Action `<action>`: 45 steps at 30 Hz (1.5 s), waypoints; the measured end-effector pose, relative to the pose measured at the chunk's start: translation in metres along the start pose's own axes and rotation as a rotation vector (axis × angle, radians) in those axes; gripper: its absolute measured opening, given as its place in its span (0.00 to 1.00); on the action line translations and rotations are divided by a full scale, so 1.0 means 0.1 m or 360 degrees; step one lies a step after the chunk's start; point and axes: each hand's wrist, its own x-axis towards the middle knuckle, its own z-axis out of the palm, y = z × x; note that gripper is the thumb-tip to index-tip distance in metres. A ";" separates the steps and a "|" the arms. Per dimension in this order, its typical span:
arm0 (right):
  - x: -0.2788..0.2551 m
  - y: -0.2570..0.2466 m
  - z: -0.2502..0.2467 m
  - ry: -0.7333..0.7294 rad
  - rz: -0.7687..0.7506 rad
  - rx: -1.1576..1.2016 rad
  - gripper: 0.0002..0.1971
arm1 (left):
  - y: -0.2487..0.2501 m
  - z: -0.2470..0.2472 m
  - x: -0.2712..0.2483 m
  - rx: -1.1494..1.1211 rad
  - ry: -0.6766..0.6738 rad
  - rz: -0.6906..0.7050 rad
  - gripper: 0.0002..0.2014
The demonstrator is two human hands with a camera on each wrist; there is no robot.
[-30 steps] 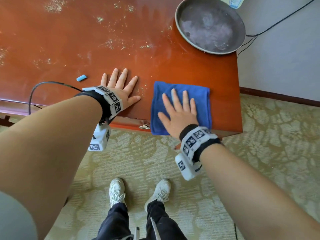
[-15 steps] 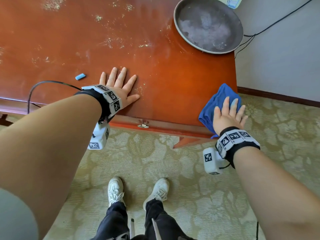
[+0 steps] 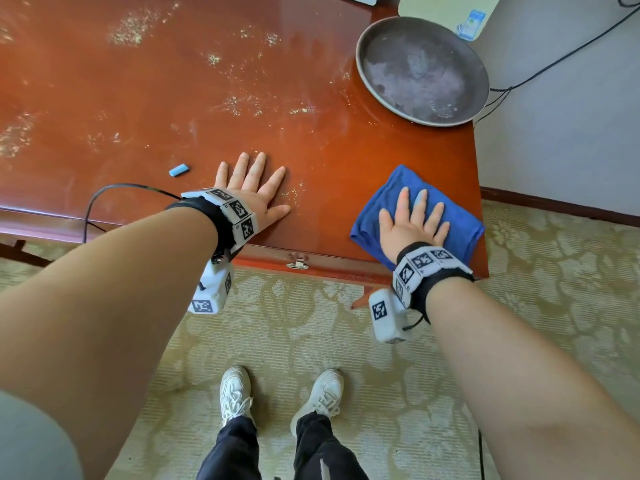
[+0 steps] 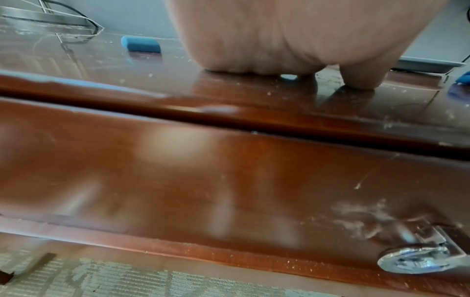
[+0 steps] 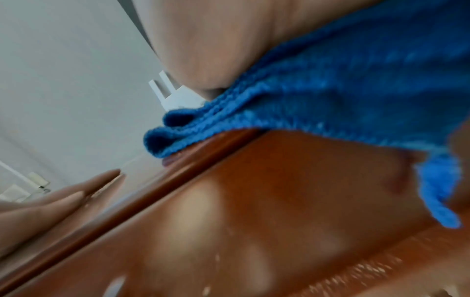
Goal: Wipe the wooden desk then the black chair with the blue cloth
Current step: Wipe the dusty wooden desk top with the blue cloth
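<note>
— Under the right hand point(image 3: 412, 226), flat with fingers spread, lies the folded blue terry cloth point(image 3: 460, 233), at the near right corner of the glossy red-brown wooden desk point(image 3: 173, 98).

— Left hand point(image 3: 254, 188) also flat, bracing. Desk wiping seems in progress; beyond the fingers crumbs point(image 3: 242, 105) remain, so push forward next. No chair visible.

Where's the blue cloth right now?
In the head view the blue cloth lies on the wooden desk's near right corner, under the flat right hand, with the metal pan beyond it.
</note>
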 end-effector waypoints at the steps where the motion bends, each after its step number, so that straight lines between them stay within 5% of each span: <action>1: 0.04 -0.07 -0.03 -0.0004 0.0038 0.0011 0.30 | -0.05 0.00 -0.01 -0.0033 0.0010 0.0005 0.34; 4: 0.06 -0.26 -0.04 0.0012 0.0036 -0.0006 0.31 | -0.33 0.00 -0.08 -0.0127 0.0082 -0.0065 0.36; 12: -0.38 -0.59 0.25 0.0039 -0.0440 -0.0223 0.30 | -1.14 0.09 -0.26 -0.0038 0.0163 -0.0319 0.45; 24: -0.21 -1.12 0.08 -0.0006 -0.0307 -0.0163 0.31 | -1.24 0.12 -0.13 -0.0290 0.0125 -0.0357 0.46; 32: -0.46 -1.07 0.23 0.0005 -0.0949 -0.0380 0.30 | -1.26 0.10 -0.08 -0.0327 0.0152 -0.0332 0.44; 41: -0.12 -1.17 0.05 -0.0010 -0.0435 -0.0222 0.30 | -1.30 0.15 -0.08 -0.0245 0.0125 -0.0291 0.44; 45: -0.18 -1.58 0.08 0.0009 -0.0557 -0.0242 0.30 | -1.31 0.15 -0.06 -0.0244 0.0124 -0.0281 0.44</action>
